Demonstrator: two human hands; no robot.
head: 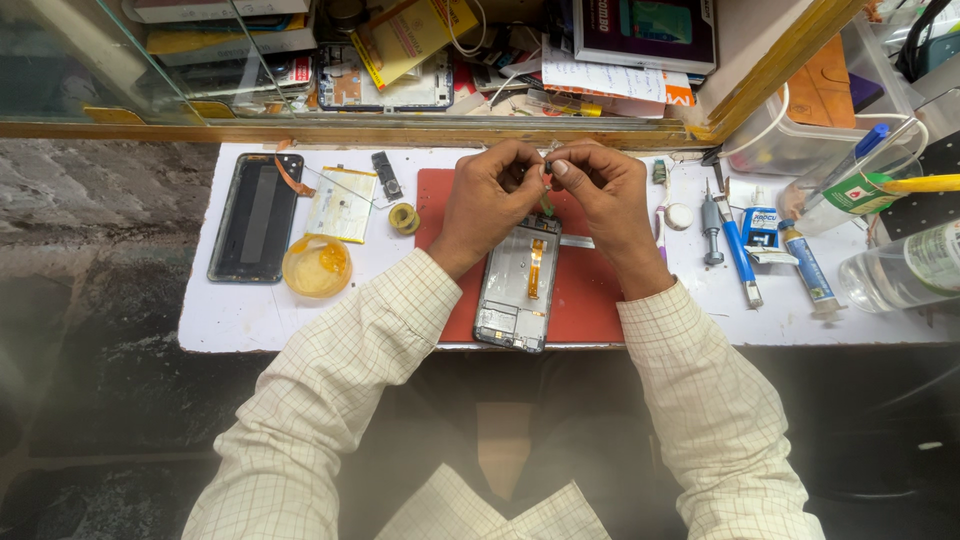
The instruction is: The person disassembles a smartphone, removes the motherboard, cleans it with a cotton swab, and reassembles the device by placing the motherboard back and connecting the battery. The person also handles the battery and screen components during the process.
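My left hand (490, 197) and my right hand (600, 190) meet above the far end of an opened phone frame (516, 290), which lies on a red mat (580, 300). Both hands pinch a tiny part (546, 172) between their fingertips; it is too small to tell what it is. An orange flex cable (535, 268) runs down the middle of the frame. Tweezers (577, 241) lie partly hidden under my right wrist.
On the white board (230, 315) to the left lie a black phone back panel (256, 216), a battery (342, 204), a yellow round dish (316, 265) and a tape roll (404, 217). To the right lie a screwdriver (711, 228), glue tubes (808, 265) and a clear bottle (900, 268).
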